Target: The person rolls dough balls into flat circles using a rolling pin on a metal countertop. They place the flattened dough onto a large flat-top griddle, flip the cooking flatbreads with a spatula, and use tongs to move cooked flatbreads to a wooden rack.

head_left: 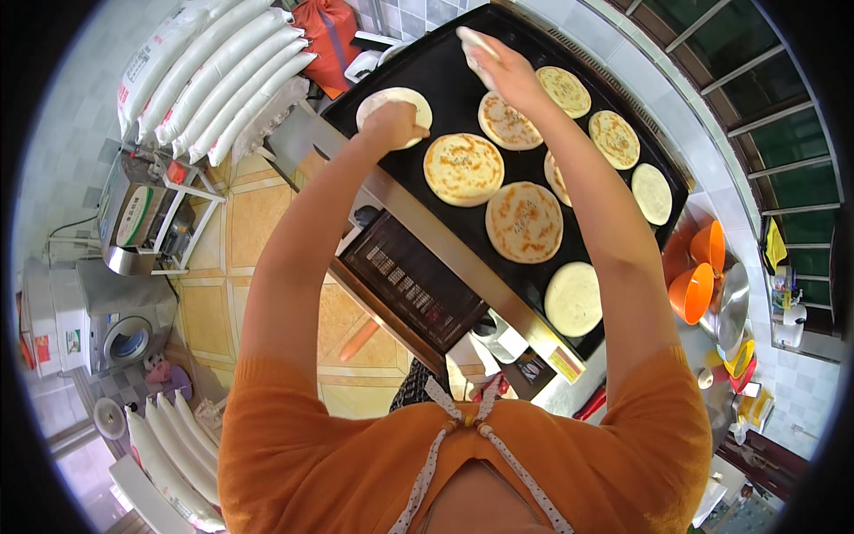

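My left hand [392, 125] is over a pale flatbread [412, 100] at the left corner of the black griddle [454, 73]. Its fingers are bent down against the bread, and the fingertips are partly hidden. Farther back, my right hand [515, 79] holds another pale flatbread [475, 57], which is tilted up and seen almost edge-on. Between my arms lie browned flatbreads, among them a golden one [464, 169] and a duller one [524, 222]. A browned round [510, 121] sits just below my right hand. My right forearm partly covers one more flatbread [555, 177].
Two browned rounds [614, 139] [564, 92] and a pale one [652, 194] lie along the griddle's back edge. A pale round [574, 299] is near the right front. A dark slatted tray [413, 280] sits below the metal front edge [444, 233]. Orange bowls [692, 294] stand right; white sacks [220, 67] are stacked left.
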The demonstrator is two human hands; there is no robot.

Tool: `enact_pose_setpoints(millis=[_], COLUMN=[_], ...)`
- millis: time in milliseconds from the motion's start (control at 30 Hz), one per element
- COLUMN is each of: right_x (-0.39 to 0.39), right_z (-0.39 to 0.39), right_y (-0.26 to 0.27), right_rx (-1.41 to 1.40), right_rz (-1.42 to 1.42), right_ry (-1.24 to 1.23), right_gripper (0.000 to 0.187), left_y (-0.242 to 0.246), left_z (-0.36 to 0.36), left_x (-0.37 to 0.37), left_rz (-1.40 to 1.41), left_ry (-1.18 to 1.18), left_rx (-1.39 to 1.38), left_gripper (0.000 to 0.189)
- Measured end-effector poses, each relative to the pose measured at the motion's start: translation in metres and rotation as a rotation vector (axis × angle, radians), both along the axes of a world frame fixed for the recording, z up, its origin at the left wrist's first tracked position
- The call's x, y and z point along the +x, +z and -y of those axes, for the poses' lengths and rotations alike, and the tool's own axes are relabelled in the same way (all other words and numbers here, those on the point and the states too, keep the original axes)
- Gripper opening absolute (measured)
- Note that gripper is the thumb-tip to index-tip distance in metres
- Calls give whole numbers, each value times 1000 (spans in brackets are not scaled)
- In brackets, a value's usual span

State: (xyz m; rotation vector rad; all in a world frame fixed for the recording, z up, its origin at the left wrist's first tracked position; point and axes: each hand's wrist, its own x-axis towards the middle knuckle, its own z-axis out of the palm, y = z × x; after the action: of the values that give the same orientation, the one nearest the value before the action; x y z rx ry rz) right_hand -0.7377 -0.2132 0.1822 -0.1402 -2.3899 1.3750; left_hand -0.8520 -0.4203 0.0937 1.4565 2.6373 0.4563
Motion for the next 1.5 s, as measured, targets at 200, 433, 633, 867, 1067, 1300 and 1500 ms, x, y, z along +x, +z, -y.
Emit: enact_pose_setpoints(millis=[200,433,633,867,1067,1300,1500], right_x=[-66,-44,-18,-22,-24,-15,-32], right_z=[10,-53,-24,-37,-37,-60,-33], right_y=[-83,-60,-63,-60,-61,-58,-67], right_rx=[919,719,783,760,662,634,717], right_rz=[243,178,489,303,343,221,402], right_ry=[15,-81,116,28,132,-76,29], right_gripper=[57,39,48,45,40,35,40], left_y=[21,25,22,23,17,53,24], left_z=[10,-41,-75,-87,-87,-69,-80], left_x=[2,-56,-69,-102,-129,-118,-121], left_rz=[91,-149,-254,-208,-176,-69,-110], left_ry=[-68,50,-66,-220,-321,-225,-327], left_rx=[-32,314,-78,87,22,74,26], left_gripper=[30,17,40,42,40,33,35])
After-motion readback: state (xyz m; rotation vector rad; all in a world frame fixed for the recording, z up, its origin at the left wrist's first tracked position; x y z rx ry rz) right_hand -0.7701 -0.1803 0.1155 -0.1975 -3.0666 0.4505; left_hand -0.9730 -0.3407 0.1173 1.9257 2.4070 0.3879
